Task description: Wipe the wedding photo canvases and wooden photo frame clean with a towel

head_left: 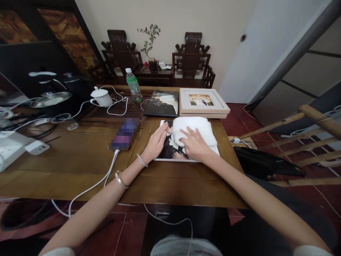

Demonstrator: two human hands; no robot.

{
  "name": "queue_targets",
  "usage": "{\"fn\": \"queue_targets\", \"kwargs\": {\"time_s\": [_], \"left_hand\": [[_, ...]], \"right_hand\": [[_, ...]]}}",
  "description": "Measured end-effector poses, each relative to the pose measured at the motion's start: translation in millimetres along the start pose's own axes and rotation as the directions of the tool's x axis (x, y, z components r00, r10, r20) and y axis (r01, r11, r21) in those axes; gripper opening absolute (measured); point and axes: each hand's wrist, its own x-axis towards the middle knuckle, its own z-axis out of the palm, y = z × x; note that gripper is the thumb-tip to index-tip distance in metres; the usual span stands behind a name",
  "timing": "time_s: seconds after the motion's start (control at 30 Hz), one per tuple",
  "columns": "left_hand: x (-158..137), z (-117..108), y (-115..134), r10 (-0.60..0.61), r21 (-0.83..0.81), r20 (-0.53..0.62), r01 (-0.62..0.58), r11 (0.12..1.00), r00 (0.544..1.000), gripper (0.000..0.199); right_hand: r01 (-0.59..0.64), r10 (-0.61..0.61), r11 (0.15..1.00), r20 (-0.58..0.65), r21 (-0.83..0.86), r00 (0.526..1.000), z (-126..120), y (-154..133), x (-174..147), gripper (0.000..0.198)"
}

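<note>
Looks like we're mid-wipe: right hand (194, 143) splayed over the white cloth (206, 128), not clutching it, atop the photo panel (168, 150) near the bench (162, 183) edge. Left hand (155, 141) lies along the panel's left side, gripping nothing; another stroke would need that bracing.

On the bench (165, 185) I count one cloth (204, 131), two photo panels (165, 151), one framed photo (201, 100), one bottle (134, 86), one lidded cup (101, 97) and one phone (124, 133); over it, two hands (196, 145); beyond it, two chairs (193, 53), one potted plant (153, 64).
</note>
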Motion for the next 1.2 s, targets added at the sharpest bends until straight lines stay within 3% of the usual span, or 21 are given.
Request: {"fn": "queue_targets", "kwargs": {"time_s": [0.17, 0.27, 0.33, 0.47, 0.6, 0.73, 0.87, 1.03, 1.2], "left_hand": [[0.7, -5.9, 4.2, -0.049, -0.125, -0.155, 0.029, 0.992, 0.987, 0.057], [0.5, -4.5, 0.9, -0.045, -0.090, -0.131, 0.034, 0.995, 0.990, 0.057], [-0.1, -2.1, -0.7, -0.019, -0.009, -0.056, 0.019, 1.000, 0.998, 0.054], [-1.9, 2.2, -1.9, 0.035, 0.134, 0.113, -0.050, 0.990, 0.993, 0.051], [-2.3, 3.9, -2.3, 0.043, 0.178, 0.157, -0.071, 0.981, 0.987, 0.048], [-1.9, 4.4, -2.6, 0.043, 0.180, 0.156, -0.071, 0.981, 0.987, 0.046], [-1.5, 4.4, -3.8, 0.052, 0.171, 0.160, -0.080, 0.982, 0.986, 0.044], [-0.2, 3.0, -5.3, 0.088, 0.186, 0.151, -0.115, 0.976, 0.985, 0.042], [-0.3, 1.7, -5.2, 0.094, 0.181, 0.147, -0.121, 0.976, 0.985, 0.039]], "right_hand": [[0.280, -0.278, 0.958, -0.025, 0.062, 0.960, 0.9, -33.6, -8.7, 0.034], [0.383, -0.382, 0.916, -0.034, 0.120, 0.924, -4.0, -40.4, -37.9, 0.034], [0.366, -0.367, 0.917, -0.024, 0.159, 0.930, -8.7, -36.8, -60.6, 0.035], [0.223, -0.214, 0.962, -0.069, 0.160, 0.974, -11.6, -16.4, -98.4, 0.036], [0.073, -0.062, 0.992, -0.105, 0.107, 0.993, -5.1, 12.4, -108.0, 0.034], [-0.047, 0.053, 0.996, -0.086, 0.071, 0.995, -4.7, 34.6, -77.0, 0.033], [-0.131, 0.142, 0.983, -0.078, 0.130, 0.987, -15.4, 36.4, -16.2, 0.034], [-0.012, 0.053, 0.939, -0.109, 0.345, 0.993, -24.5, 16.5, 52.5, 0.030], [0.035, 0.015, 0.916, -0.121, 0.400, 0.993, -21.7, 15.8, 60.2, 0.030]]}}
